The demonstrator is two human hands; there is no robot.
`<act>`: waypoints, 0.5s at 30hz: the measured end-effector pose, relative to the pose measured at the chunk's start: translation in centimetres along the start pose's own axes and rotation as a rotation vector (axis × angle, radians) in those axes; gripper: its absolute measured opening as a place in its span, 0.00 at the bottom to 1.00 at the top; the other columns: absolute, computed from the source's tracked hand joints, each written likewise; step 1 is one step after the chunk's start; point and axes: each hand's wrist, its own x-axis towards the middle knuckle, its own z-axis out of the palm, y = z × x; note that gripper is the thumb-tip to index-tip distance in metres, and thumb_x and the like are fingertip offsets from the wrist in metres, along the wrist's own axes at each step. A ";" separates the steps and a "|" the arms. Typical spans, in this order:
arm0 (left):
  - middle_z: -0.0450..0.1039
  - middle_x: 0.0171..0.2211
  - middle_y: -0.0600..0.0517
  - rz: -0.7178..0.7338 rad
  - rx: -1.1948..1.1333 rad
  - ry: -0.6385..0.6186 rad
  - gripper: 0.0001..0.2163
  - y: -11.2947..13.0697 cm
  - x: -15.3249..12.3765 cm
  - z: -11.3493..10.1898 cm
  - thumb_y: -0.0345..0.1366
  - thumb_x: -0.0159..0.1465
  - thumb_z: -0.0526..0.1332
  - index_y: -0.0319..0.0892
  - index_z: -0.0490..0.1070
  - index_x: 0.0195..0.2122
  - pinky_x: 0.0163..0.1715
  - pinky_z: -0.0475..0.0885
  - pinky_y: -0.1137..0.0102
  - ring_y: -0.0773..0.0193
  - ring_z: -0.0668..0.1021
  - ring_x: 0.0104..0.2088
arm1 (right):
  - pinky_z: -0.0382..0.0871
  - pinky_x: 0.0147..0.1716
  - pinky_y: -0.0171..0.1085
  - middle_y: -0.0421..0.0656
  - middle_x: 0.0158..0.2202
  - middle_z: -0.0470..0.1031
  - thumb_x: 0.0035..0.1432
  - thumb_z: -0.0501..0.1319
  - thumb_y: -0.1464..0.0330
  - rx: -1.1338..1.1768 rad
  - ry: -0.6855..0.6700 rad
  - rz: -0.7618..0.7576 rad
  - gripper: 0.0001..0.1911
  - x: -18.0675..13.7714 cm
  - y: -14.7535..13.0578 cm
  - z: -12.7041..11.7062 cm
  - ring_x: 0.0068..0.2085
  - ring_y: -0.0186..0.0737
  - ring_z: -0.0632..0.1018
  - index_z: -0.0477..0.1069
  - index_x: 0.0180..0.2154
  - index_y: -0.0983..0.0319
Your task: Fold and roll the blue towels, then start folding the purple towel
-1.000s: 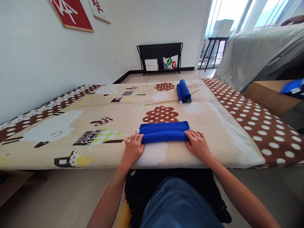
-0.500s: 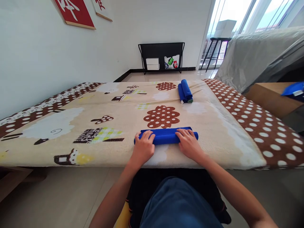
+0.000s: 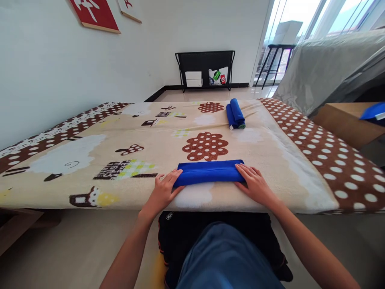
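Observation:
A blue towel (image 3: pixel 209 172), folded or rolled into a long narrow strip, lies across the patterned blanket (image 3: pixel 90 152) close to the near edge. My left hand (image 3: pixel 164 192) rests at its left end, fingers stretched and touching the cloth. At the right end, my right hand (image 3: pixel 255 184) lies flat with its fingers against the towel. Neither hand lifts it. Farther back sits a second blue towel roll (image 3: pixel 235 114), out of reach of both hands.
The blanket covers a bed that drops off at the near edge and on the right. A wooden box (image 3: pixel 343 120) with a blue item (image 3: pixel 373 110) stands to the right, beside a grey covered shape (image 3: pixel 325 68). A black rack (image 3: pixel 206 70) stands at the far wall.
Half a second ago both hands lay on top of the towel, pressing it as a thin roll. They have drawn back to its ends, and the towel now looks wider and flatter.

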 end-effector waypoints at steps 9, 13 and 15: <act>0.72 0.57 0.47 -0.054 -0.286 0.064 0.17 -1.7 -0.5 -1.6 0.45 0.67 0.58 0.48 0.68 0.56 0.61 0.59 0.58 0.53 0.71 0.60 | 0.64 0.55 0.51 0.48 0.51 0.74 0.61 0.60 0.64 0.196 -0.025 -0.012 0.23 0.0 3.5 -1.5 0.53 0.50 0.74 0.70 0.58 0.54; 0.76 0.50 0.49 -0.140 -0.395 0.010 0.16 -2.3 0.2 -2.3 0.47 0.66 0.57 0.45 0.71 0.50 0.54 0.66 0.61 0.55 0.75 0.51 | 0.67 0.49 0.48 0.45 0.43 0.77 0.59 0.59 0.68 0.302 -0.121 0.017 0.19 1.0 3.8 -2.4 0.45 0.47 0.76 0.73 0.53 0.57; 0.76 0.48 0.49 -0.173 -0.331 0.004 0.15 -2.2 0.6 -2.1 0.46 0.67 0.55 0.44 0.72 0.48 0.54 0.65 0.59 0.54 0.75 0.50 | 0.67 0.49 0.49 0.46 0.43 0.77 0.61 0.57 0.67 0.261 -0.129 0.030 0.17 1.3 3.6 -2.6 0.45 0.48 0.76 0.73 0.51 0.58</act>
